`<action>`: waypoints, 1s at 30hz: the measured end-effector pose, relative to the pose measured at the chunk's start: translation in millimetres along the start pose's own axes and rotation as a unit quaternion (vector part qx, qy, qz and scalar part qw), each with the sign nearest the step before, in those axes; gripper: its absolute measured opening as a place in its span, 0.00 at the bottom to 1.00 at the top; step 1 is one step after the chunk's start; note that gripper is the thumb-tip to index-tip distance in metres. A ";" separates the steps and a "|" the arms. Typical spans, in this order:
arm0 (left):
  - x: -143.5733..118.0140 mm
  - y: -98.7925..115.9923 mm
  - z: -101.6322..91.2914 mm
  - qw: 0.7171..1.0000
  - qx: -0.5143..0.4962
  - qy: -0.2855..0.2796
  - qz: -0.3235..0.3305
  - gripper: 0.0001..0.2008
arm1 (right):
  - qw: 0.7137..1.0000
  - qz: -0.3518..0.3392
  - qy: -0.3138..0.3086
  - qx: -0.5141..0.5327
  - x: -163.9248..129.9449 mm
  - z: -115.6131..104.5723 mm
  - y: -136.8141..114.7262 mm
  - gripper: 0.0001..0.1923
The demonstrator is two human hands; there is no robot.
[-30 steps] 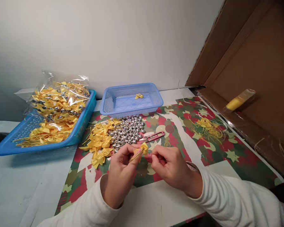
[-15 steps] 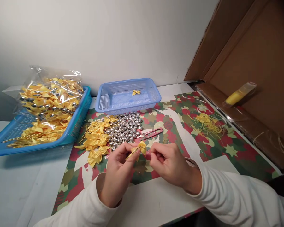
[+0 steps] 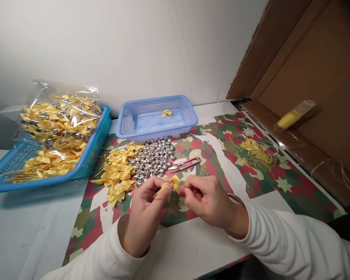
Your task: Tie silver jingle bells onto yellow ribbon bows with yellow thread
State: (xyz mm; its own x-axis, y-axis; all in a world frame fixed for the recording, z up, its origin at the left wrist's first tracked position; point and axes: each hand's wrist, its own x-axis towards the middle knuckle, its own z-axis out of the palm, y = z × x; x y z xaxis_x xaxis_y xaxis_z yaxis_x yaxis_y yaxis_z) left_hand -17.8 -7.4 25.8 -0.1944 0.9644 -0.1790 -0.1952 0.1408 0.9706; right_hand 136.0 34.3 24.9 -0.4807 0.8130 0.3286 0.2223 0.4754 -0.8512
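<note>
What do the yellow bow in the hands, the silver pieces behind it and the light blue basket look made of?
Small yellow bow: apparently satin ribbon, soft sheen, folded loops. Pile of shiny silver beads: mirror-bright highlights suggest metal or metallised plastic; cannot tell which. Light blue mesh basket: likely moulded plastic, with even colour and perforated walls. The left hand and right hand pinch the bow.
</note>
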 end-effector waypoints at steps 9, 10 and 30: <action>0.9 3.1 -1.7 0.993 -0.086 -0.026 -0.073 0.14 | 0.998 -0.064 -0.019 0.004 1.2 -3.9 2.9 0.08; 1.0 3.5 -1.4 0.993 -0.089 -0.027 -0.076 0.14 | 0.997 -0.067 -0.023 0.002 1.3 -4.6 3.7 0.08; -1.2 4.0 -4.0 0.997 -0.057 -0.019 -0.054 0.13 | 1.000 -0.013 -0.011 0.006 3.4 -7.6 2.8 0.07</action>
State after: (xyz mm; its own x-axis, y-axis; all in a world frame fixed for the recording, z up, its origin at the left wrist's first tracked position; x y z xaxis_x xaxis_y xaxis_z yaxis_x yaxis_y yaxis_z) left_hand -22.2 -8.9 29.2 -0.1296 0.9535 -0.2721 -0.3205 0.2194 0.9215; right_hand 141.5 40.9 26.8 -0.5053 0.7929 0.3406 0.1993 0.4913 -0.8479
